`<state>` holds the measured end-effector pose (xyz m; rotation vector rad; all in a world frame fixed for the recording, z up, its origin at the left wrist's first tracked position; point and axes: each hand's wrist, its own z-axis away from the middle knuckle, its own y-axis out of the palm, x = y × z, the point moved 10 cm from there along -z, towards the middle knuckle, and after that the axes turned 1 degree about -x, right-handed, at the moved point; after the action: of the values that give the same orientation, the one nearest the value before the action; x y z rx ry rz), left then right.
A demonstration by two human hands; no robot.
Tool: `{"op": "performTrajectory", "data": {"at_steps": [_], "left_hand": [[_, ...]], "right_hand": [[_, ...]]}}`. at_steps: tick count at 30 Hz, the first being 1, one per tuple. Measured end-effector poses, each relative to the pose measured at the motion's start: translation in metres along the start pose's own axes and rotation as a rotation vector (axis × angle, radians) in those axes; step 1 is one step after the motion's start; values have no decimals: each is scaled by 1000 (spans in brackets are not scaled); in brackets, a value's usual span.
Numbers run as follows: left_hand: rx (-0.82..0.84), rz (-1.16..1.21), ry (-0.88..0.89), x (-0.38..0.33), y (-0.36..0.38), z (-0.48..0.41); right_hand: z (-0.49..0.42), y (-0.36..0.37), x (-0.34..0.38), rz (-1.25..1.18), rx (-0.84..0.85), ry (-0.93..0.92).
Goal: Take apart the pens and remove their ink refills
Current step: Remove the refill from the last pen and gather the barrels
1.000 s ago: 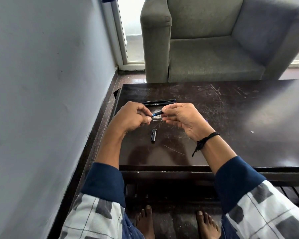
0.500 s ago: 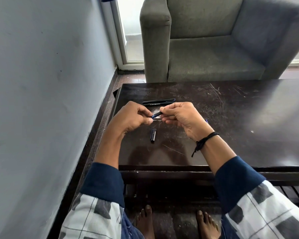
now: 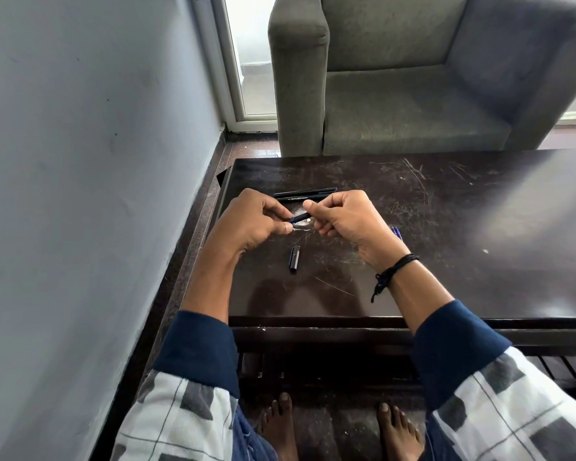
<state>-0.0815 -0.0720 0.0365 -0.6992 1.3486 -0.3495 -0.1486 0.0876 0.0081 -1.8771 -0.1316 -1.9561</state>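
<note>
Desk: dark wood with a scratched top, set before a grey armchair. A pale wall runs along its left side.

Left hand: fingers curled, pinching one end of a dark pen above the left part of the desk.

Right hand: fingers curled, thumb and forefinger pinching the pen's other end, close to the left hand's fingertips. Only a short blue-black stretch of the pen shows between the two hands.

Two pens: black, lying side by side on the desk just beyond the hands. The nearer one has white lettering.

Cap: black, lying alone on the desk, nearer the person than the hands and apart from them.

Thin blue pieces: on the desk just right of the right hand, mostly hidden by it; cannot tell what they are.

Cord bracelet: black, on the right wrist.

Bare feet: on the floor beneath the desk's near edge.
</note>
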Motion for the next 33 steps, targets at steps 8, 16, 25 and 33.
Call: {"op": "performTrajectory", "data": {"at_steps": [8, 16, 25, 33], "left_hand": [[-25, -23, 6, 1, -2, -2], [-47, -86, 28, 1, 0, -5], [-59, -96, 38, 0, -1, -6], [-64, -104, 46, -1, -1, -6]], "right_hand": [[1, 4, 2, 23, 20, -12], [-1, 7, 0, 43, 43, -5], [0, 6, 4, 32, 34, -23], [0, 8, 4, -3, 57, -24]]}}
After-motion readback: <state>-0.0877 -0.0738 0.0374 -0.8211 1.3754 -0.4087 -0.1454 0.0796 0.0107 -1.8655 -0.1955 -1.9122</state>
